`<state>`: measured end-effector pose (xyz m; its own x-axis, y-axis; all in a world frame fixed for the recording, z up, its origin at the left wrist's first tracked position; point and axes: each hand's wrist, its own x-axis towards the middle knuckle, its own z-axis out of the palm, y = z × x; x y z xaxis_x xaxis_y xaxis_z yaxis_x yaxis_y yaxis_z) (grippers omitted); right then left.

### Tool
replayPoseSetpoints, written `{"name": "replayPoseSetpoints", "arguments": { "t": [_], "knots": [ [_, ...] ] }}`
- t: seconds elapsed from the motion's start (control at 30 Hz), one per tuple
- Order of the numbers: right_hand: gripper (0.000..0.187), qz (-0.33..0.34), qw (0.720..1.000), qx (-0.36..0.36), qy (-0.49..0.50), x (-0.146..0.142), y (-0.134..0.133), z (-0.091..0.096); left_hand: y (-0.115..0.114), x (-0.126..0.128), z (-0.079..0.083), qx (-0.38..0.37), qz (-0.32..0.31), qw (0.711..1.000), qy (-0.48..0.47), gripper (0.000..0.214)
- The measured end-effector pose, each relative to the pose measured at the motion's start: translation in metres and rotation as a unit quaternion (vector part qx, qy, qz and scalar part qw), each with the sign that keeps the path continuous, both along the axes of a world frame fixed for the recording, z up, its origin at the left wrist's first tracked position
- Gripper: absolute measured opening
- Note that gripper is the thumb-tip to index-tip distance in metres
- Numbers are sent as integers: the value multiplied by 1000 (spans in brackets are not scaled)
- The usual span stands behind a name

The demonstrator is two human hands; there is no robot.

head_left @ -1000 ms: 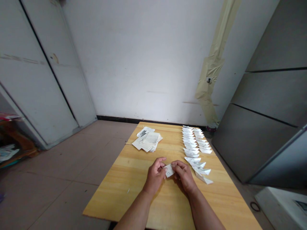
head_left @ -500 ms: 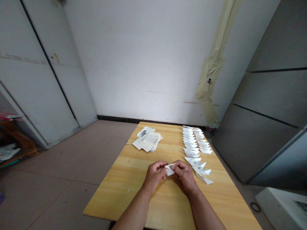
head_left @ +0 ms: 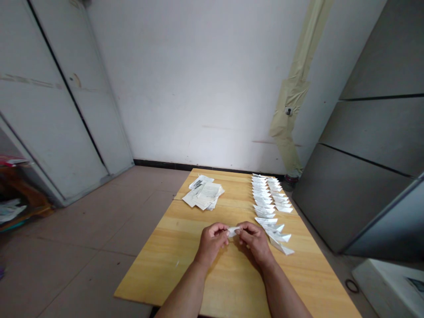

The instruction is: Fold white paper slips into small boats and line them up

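The left hand [head_left: 210, 244] and right hand [head_left: 256, 243] come together, both pinching a small white paper [head_left: 233, 231] above the middle of the desk [head_left: 165, 269]. Done so far: 2 rows of folded papers [head_left: 266, 198] along the desk's right side. Left: a loose pile of flat papers [head_left: 202, 194] toward the far edge.

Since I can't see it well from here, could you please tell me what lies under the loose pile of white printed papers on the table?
The loose pile of white printed papers rests on the pale wooden tabletop, which shows around its edges; whatever lies directly beneath the sheets is covered.
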<state>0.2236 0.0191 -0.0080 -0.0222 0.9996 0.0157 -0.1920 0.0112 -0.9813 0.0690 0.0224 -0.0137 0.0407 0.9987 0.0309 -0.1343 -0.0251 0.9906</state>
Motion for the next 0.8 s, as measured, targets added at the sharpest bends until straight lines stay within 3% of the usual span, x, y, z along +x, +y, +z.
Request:
{"name": "replayPoseSetpoints", "arguments": {
  "t": [0.43,0.8],
  "knots": [
    [26,-3,1000,-16,5,-2,0,2,-2,0,4,19,19,1000,-4,21],
    [28,12,1000,-19,21,0,4,-9,-2,-1,0,18,13,1000,2,25]
  ]
}}
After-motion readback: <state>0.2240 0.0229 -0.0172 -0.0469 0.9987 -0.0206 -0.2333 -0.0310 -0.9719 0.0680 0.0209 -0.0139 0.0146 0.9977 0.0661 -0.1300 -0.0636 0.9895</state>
